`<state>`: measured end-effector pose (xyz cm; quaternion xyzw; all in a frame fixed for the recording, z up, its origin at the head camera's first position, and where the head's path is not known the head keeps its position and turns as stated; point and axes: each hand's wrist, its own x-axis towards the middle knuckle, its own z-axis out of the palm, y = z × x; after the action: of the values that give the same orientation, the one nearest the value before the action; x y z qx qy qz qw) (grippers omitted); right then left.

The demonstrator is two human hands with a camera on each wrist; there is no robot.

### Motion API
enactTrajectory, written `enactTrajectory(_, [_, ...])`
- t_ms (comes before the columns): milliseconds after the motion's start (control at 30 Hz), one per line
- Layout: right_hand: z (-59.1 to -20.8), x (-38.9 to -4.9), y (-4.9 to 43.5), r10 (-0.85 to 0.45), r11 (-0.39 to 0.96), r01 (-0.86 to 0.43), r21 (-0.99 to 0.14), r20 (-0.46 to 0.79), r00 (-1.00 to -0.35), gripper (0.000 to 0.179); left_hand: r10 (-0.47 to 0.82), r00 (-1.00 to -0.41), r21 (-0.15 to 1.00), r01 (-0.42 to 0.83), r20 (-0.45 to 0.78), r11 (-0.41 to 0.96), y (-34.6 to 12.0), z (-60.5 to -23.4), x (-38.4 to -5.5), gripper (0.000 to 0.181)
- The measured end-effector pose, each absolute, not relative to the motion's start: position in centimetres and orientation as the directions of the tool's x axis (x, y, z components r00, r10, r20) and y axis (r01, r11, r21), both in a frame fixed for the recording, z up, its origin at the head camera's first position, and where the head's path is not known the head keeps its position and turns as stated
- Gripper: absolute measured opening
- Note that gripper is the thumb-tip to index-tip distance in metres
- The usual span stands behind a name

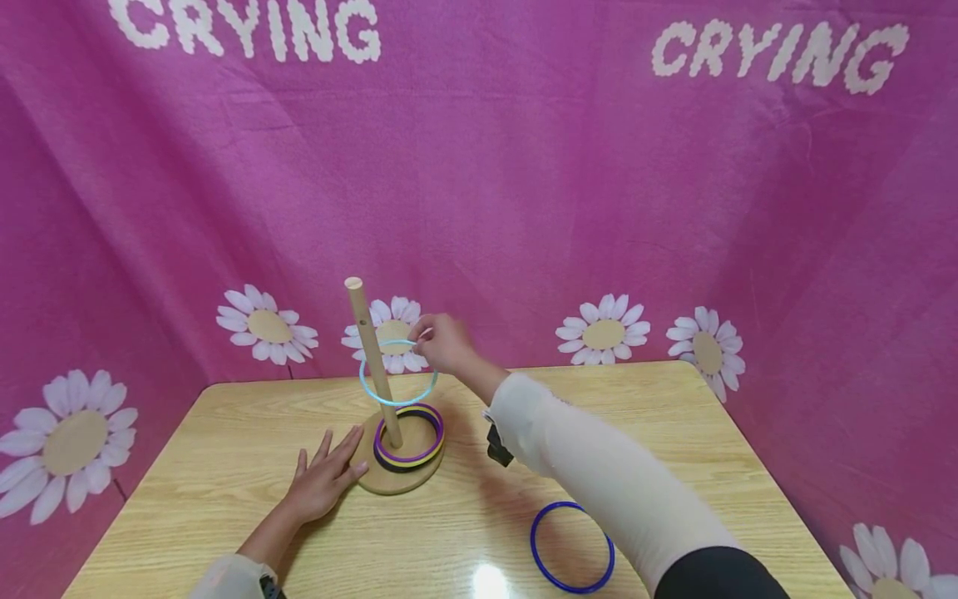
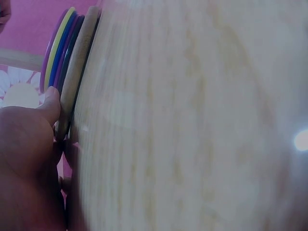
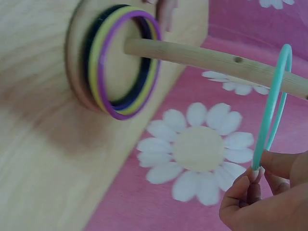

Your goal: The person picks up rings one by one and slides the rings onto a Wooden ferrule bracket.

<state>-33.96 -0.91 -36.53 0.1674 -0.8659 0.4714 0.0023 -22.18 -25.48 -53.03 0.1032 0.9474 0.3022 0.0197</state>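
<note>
Turquoise ring [image 3: 270,110]: around pole [image 1: 376,366], above stacked rings [image 1: 407,463], pinched in right grip [image 1: 446,343]; left grip [image 1: 322,482] wide, touching base [image 1: 404,483]. Possible snag from tilt; crooked landing from early release.

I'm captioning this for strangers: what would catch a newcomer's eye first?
The bright pink backdrop with white daisies and CRYING lettering hangs behind the table. Before it, the right hand pinches a turquoise ring around the wooden post, above stacked rings on its round base.
</note>
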Motion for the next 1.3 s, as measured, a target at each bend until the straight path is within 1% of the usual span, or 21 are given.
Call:
enactTrajectory(300, [-40.7,-33.6,-0.3,-0.286,0.527,-0.300,-0.795,0.167,-0.944,0.011,0.204,-0.979,0.570,0.162,-0.009,0.806,-25.4,-52.6,-22.1,0.066])
enactTrajectory(400, [-42.0,-33.6,-0.1,-0.273,0.542,-0.281,-0.792,0.150,-0.950,0.011,0.204,-0.979,0.569,0.162,-0.011,0.807,-25.4,-52.7,-22.1,0.067])
enactTrajectory(633, [-44.4,-33.2,0.5,-0.233,0.562,-0.186,-0.806,0.062,-0.971,0.010,0.201,-0.979,0.564,0.156,-0.018,0.811,-25.5,-52.9,-22.2,0.067])
enactTrajectory(800, [-45.9,-33.0,0.8,-0.198,0.605,-0.132,-0.785,0.012,-0.980,0.009,0.198,-0.980,0.562,0.150,-0.025,0.814,-25.6,-52.9,-22.3,0.067])
enactTrajectory(933, [-46.8,-32.8,0.9,-0.181,0.624,-0.116,-0.772,0.001,-0.983,0.009,0.196,-0.980,0.557,0.150,-0.024,0.817,-25.6,-52.9,-22.4,0.067])
enactTrajectory(1300, [-47.9,-32.2,1.3,-0.184,0.575,-0.100,-0.812,-0.009,-0.983,0.007,0.198,-0.980,0.561,0.147,-0.030,0.815,-25.5,-52.8,-22.3,0.067])
